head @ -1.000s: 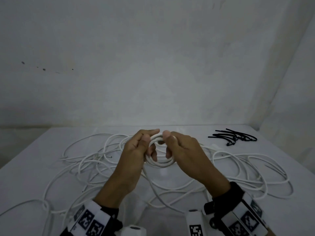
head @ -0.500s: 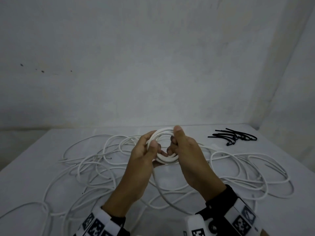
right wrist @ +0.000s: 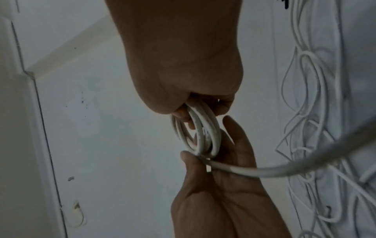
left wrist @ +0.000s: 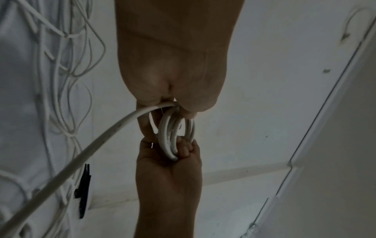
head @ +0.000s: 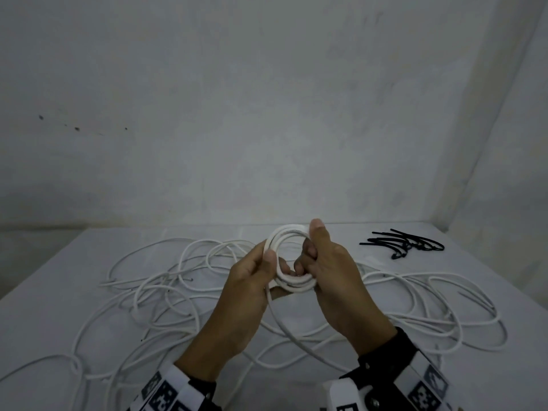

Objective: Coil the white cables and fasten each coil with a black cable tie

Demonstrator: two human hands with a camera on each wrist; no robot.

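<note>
A small coil of white cable (head: 286, 232) is held above the table between both hands. My left hand (head: 271, 259) pinches the coil's left side with thumb over the loops. My right hand (head: 311, 250) grips the right side, thumb pointing up. In the left wrist view the left hand (left wrist: 175, 104) holds the coil (left wrist: 168, 133) from above, and the cable's loose tail (left wrist: 81, 154) runs off to the lower left. In the right wrist view the right hand (right wrist: 195, 104) grips the coil (right wrist: 203, 128). A bundle of black cable ties (head: 403, 244) lies at the back right.
Several loose white cables (head: 166, 289) sprawl in tangled loops across the white table (head: 44, 307), on both sides of my hands and under them. A grey wall rises just behind the table, with a corner at the right.
Both hands have lifted the coil a little and turned it upright toward me. The right thumb now stands up along the coil's right side.
</note>
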